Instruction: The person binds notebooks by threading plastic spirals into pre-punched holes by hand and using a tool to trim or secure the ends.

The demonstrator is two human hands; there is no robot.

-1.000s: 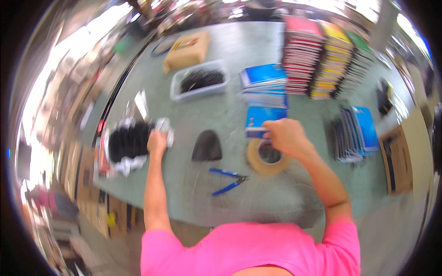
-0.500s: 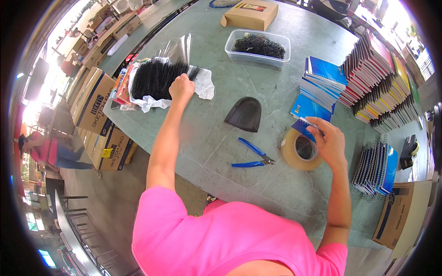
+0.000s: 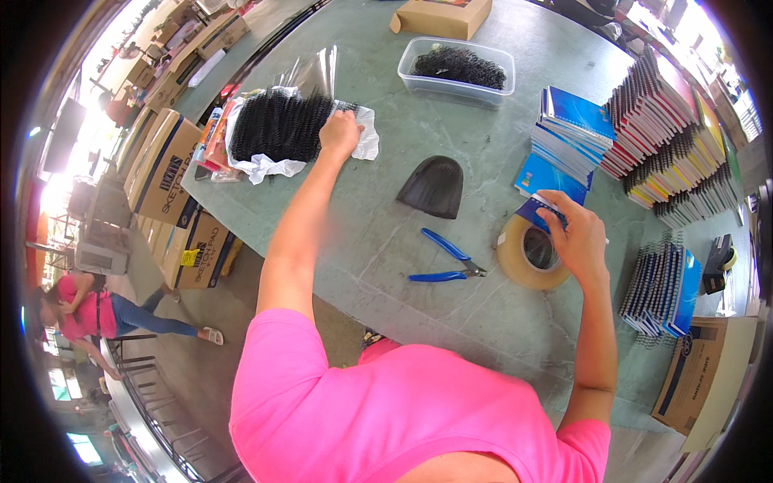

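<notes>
My left hand (image 3: 341,137) is closed in a pinch at the right edge of a pile of black spiral binding coils (image 3: 278,127). A dark coil end shows by its fingertips. The pile lies on crumpled white paper (image 3: 367,137). My right hand (image 3: 581,240) grips a small blue-covered notebook (image 3: 531,211), mostly hidden by the fingers, above a wide roll of clear tape (image 3: 515,270). Left of the roll lie blue-handled cutting pliers (image 3: 441,276). Farther back sits a dark, rounded, mesh-like piece (image 3: 435,189). A stack of blue notebooks (image 3: 576,121) stands beyond my right hand.
A clear plastic tub (image 3: 459,90) of black coils stands at the back, near a cardboard box (image 3: 443,20). Red and yellow notebooks (image 3: 656,105) are stacked at right, coil-bound blue ones (image 3: 656,290) nearer. Cartons (image 3: 165,169) and a walking person (image 3: 97,306) are at left.
My left hand has moved right, off the top of the coil pile to its edge. My right hand keeps its grip on the notebook. The person at left has walked farther into view.
</notes>
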